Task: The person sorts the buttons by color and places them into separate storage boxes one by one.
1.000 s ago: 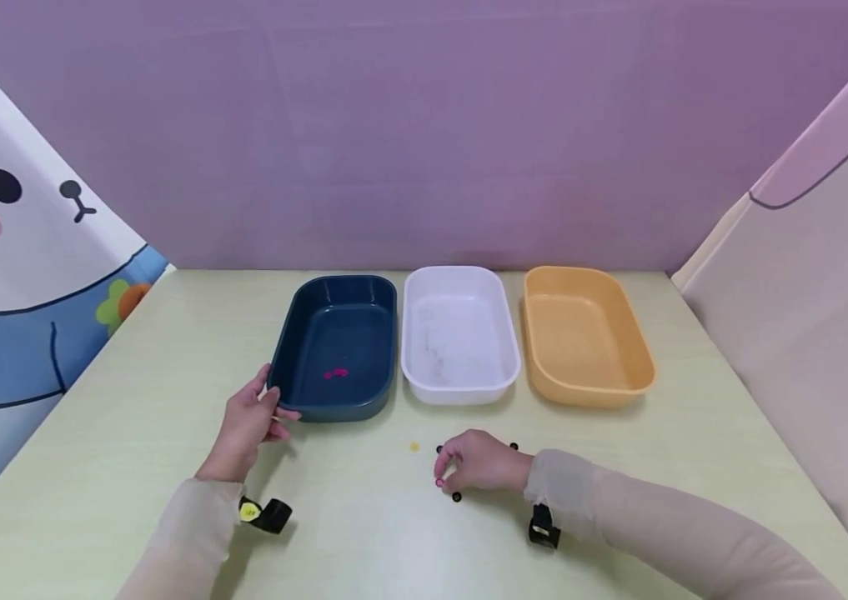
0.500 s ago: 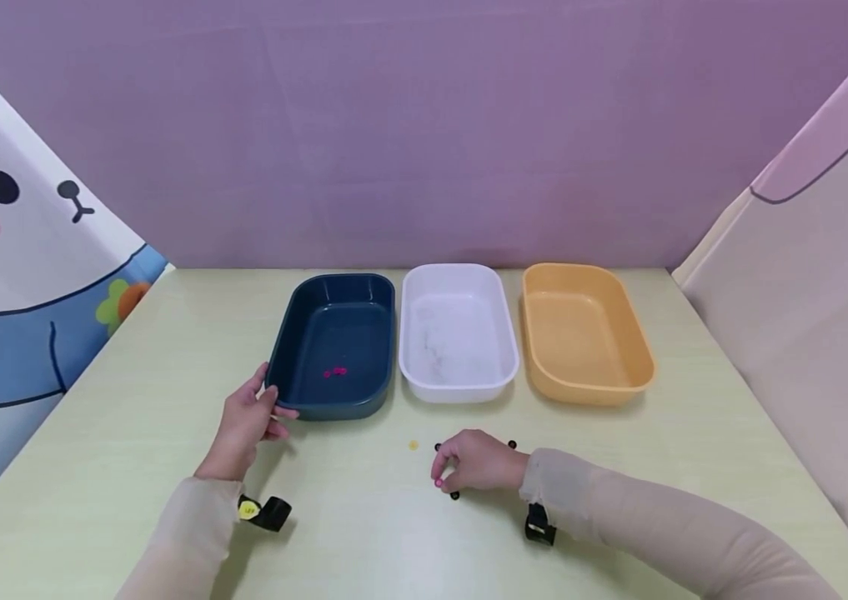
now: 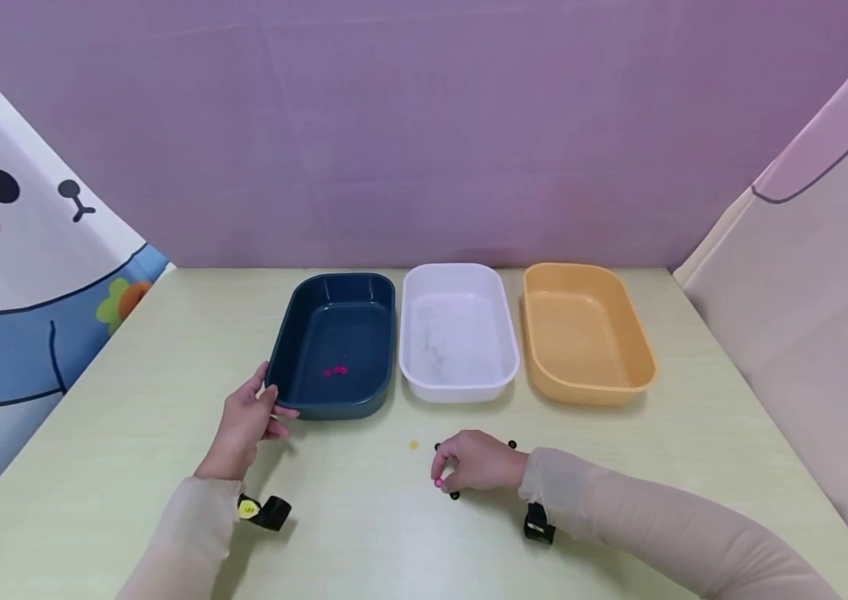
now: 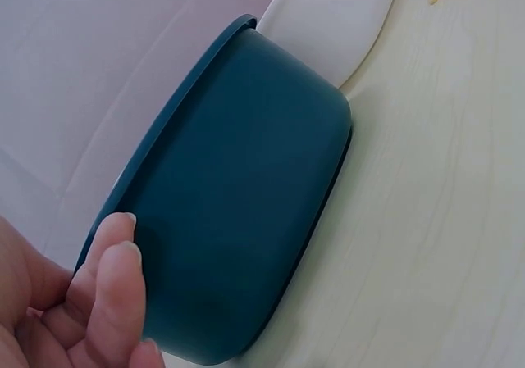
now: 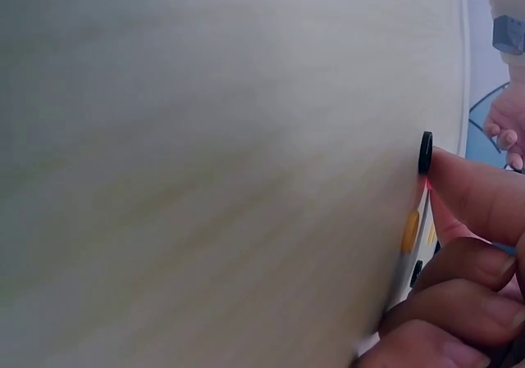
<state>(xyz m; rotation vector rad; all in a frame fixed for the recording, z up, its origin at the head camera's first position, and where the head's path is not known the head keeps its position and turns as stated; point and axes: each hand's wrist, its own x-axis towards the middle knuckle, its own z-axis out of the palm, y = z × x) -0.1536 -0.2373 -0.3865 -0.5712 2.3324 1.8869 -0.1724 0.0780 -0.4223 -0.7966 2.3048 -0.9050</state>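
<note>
My left hand [image 3: 243, 425] grips the near left corner of a dark blue tray [image 3: 341, 329], thumb at the rim and fingers against the outer wall [image 4: 238, 179]. Inside that tray lie several small pink buttons [image 3: 337, 371]. Between thumb and index finger, my right hand [image 3: 482, 461] pinches another pink button [image 3: 438, 482] low over the table. Black buttons lie around this hand: one just below its fingertips [image 3: 455, 496], one partly hidden behind the knuckles, and one [image 3: 512, 444] by the wrist. In the right wrist view a black button [image 5: 426, 152] overlaps the thumb tip.
A white tray [image 3: 461, 393] stands in the middle of the row, with an orange-yellow tray [image 3: 584, 333] to its right. One yellow button [image 3: 413, 445] lies in front of the white tray. Behind the trays hangs a purple cloth [image 3: 424, 133]; printed cloths flank the table.
</note>
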